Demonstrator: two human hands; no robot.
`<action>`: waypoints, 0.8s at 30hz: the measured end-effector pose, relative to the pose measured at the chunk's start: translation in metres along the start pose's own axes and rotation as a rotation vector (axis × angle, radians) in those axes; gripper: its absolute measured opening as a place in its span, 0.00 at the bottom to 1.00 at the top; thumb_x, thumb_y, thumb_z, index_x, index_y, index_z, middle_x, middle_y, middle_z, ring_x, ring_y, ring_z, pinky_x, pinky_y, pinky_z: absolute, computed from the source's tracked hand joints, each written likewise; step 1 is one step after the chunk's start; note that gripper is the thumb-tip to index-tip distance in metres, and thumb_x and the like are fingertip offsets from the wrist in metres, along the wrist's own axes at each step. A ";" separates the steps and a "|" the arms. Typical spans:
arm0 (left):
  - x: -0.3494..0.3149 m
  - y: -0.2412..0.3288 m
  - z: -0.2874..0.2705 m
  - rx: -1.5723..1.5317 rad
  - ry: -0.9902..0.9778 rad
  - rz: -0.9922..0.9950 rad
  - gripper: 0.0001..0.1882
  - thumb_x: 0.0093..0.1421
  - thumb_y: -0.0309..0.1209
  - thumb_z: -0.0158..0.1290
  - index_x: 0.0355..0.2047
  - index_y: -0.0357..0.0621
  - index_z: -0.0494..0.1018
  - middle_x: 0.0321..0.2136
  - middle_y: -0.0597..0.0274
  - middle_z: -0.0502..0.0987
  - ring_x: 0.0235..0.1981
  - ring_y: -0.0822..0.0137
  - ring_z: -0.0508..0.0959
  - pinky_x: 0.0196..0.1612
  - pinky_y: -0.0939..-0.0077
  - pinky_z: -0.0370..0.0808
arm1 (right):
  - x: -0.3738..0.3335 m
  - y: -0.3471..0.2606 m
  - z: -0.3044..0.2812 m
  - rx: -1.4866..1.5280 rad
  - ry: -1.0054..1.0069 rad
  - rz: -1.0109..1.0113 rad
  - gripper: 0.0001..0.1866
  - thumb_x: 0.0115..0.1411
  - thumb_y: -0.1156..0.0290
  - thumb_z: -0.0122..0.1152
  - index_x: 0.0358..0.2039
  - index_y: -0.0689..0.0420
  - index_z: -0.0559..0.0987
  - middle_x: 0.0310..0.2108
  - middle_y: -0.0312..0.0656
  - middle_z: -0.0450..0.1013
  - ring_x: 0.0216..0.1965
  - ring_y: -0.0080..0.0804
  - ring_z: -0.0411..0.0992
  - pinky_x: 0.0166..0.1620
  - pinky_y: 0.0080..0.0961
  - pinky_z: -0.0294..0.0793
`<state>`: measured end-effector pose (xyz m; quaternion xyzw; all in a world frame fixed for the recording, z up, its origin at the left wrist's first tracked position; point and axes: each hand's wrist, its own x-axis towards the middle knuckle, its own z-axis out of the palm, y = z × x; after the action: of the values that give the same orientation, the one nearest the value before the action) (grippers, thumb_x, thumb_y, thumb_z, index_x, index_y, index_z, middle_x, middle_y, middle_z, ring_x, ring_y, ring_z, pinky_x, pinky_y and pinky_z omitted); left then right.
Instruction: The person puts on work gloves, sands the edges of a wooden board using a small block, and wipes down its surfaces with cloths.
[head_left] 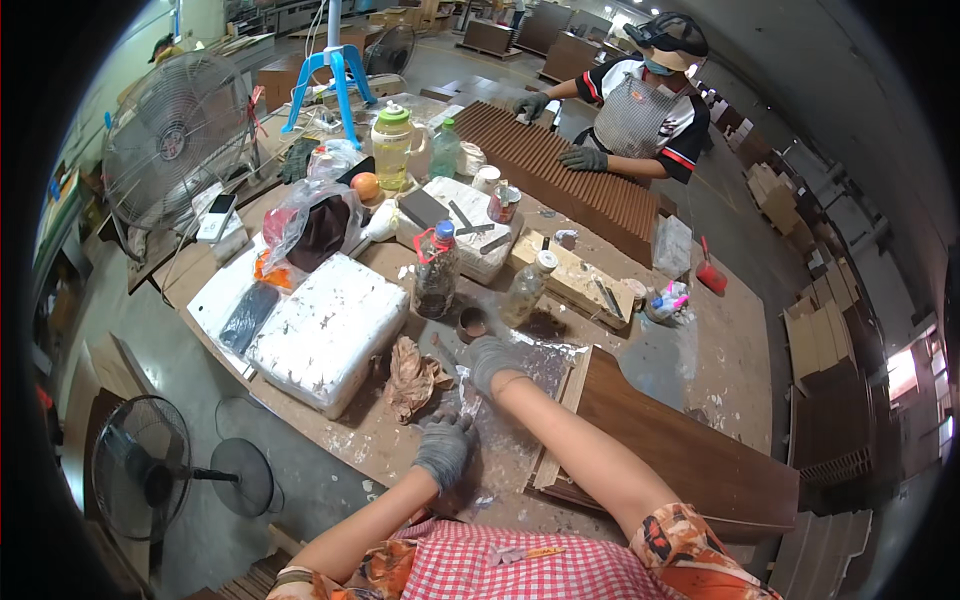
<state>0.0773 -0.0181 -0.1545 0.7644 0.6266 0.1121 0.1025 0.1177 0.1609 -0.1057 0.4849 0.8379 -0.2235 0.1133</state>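
Note:
My left hand [445, 450], in a grey glove, rests on the worktable [340, 440] with its fingers stretched out and apart. Just ahead and to the right, my right hand [490, 362], gloved too, is bent over the tabletop. Its fingers look closed, but what they hold is hidden; a thin greyish stick [446, 350] lies right by them. A small brown cup [472, 322] stands just beyond that hand. Crumpled brown paper [411, 380] lies left of both hands. Beside my right forearm is a dark brown wooden panel [660, 430].
A white foam block [325, 330] sits at left. Ahead stand a dark bottle [437, 275], a clear bottle [528, 290] and a wooden block [575, 283]. Across the table, a gloved co-worker [635, 115] handles ribbed brown panels [560, 175]. Fans [175, 140] stand at left.

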 end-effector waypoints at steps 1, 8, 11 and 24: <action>0.001 0.001 -0.003 0.009 -0.011 0.004 0.21 0.48 0.37 0.55 0.43 0.43 0.75 0.50 0.56 0.72 0.50 0.53 0.71 0.54 0.56 0.64 | 0.004 -0.002 0.000 0.027 0.012 0.016 0.28 0.53 0.45 0.58 0.43 0.56 0.79 0.39 0.54 0.76 0.38 0.49 0.74 0.46 0.34 0.72; 0.003 -0.004 0.009 0.035 -0.005 0.005 0.21 0.47 0.38 0.54 0.42 0.46 0.76 0.48 0.57 0.73 0.50 0.54 0.71 0.54 0.55 0.63 | -0.006 0.005 0.015 0.235 0.103 0.131 0.28 0.55 0.43 0.55 0.42 0.55 0.79 0.38 0.56 0.76 0.37 0.52 0.74 0.46 0.36 0.73; 0.002 0.002 0.002 0.004 0.098 0.036 0.17 0.47 0.32 0.54 0.39 0.43 0.76 0.43 0.55 0.75 0.47 0.53 0.72 0.53 0.58 0.64 | -0.003 0.003 0.024 0.328 0.153 0.190 0.29 0.56 0.42 0.53 0.41 0.55 0.79 0.38 0.56 0.76 0.37 0.54 0.74 0.45 0.38 0.73; 0.009 -0.003 0.011 0.160 0.036 0.082 0.14 0.53 0.32 0.50 0.39 0.47 0.76 0.43 0.59 0.76 0.45 0.56 0.74 0.51 0.56 0.65 | 0.016 0.021 0.065 1.058 0.296 0.112 0.15 0.53 0.58 0.61 0.35 0.54 0.82 0.36 0.52 0.77 0.34 0.47 0.75 0.41 0.35 0.75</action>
<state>0.0789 -0.0089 -0.1653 0.7931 0.6033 0.0795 0.0253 0.1263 0.1505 -0.1748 0.5460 0.5912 -0.5370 -0.2530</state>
